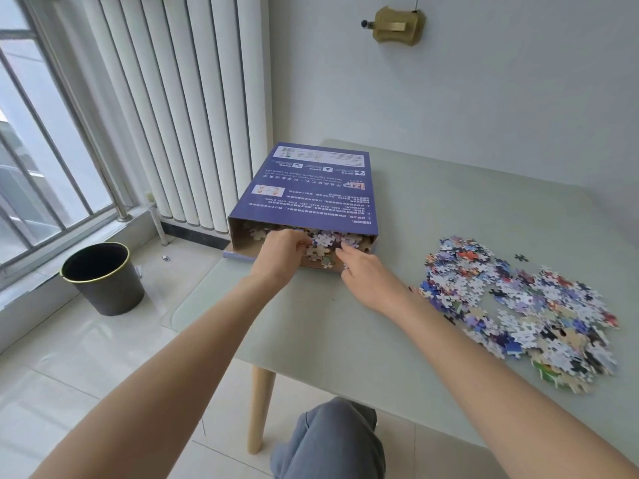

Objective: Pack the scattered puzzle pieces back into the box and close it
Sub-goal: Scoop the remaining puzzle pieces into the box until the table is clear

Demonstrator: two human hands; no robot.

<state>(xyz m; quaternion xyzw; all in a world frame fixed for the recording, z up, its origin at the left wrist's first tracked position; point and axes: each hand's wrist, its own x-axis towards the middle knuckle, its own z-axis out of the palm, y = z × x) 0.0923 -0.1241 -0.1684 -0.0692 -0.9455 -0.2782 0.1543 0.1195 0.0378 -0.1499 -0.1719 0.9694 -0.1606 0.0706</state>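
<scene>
Nearest to me I see a knee in grey trousers (332, 440) and a pale wooden leg (260, 409) under the counter (345, 333). My two bare arms reach out over the pale green top. My left hand (281, 252) is at the open mouth of the box (307, 195), with its fingers curled down into the puzzle pieces inside (323, 245). I cannot tell if it is pinching any of them. My right hand (364, 278) is just beside it, at the near right corner of the mouth, with fingers bent and the tips touching the pieces there. The box is purple with white writing on top. It lies flat at the far left part of the counter, with its open end facing me and pieces spilling at the opening. To the right, a big loose pile of pieces (518, 309) is spread on the counter, well apart from the box. One dark piece (520, 258) lies alone past the pile. On the floor at the left stands a black bin (102, 278). Far behind are a white radiator (179, 108) and a window (38, 133).
</scene>
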